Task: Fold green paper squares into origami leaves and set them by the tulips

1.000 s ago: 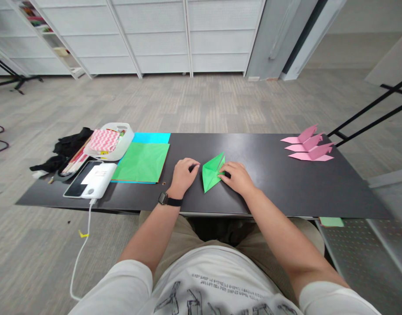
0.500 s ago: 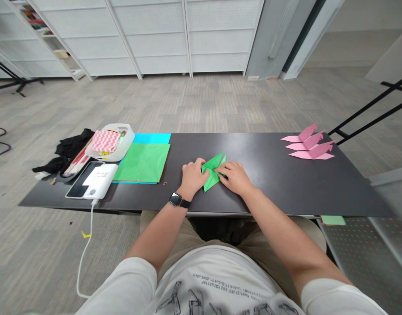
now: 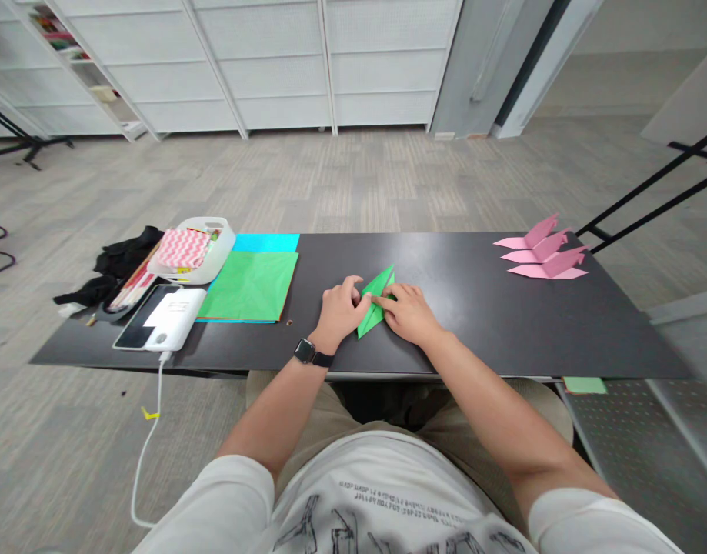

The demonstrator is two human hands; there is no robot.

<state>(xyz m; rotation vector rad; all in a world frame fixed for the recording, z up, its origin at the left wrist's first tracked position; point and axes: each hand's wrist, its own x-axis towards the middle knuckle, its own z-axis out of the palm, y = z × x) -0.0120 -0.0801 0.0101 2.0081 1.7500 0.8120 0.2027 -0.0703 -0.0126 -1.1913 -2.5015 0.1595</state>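
Note:
A folded piece of green origami paper (image 3: 375, 314) lies on the dark table in front of me, narrow and pointed at its top and bottom ends. My left hand (image 3: 340, 312) is closed at its left edge, the thumb pressing on the paper and the fingers bent. From the other side, my right hand (image 3: 409, 313) pins the paper, its index finger reaching across to the left thumb and the remaining fingers curled at the right edge. Parts of the paper are hidden under the fingers. Three pink paper birds (image 3: 546, 250) stand in a group at the table's far right.
Left of my hands lie green paper sheets (image 3: 252, 286) over blue ones (image 3: 268, 242). Farther left are a white basket (image 3: 219, 258) with a pink zigzag-patterned item, a white power bank (image 3: 180, 317) with a cable, and black cloth (image 3: 131, 254). The table's front edge runs along my lap.
The green paper now looks narrower, its right flap folded over to the left. My right index finger has moved left to meet my left thumb, and the left fingers have lifted slightly off its edge.

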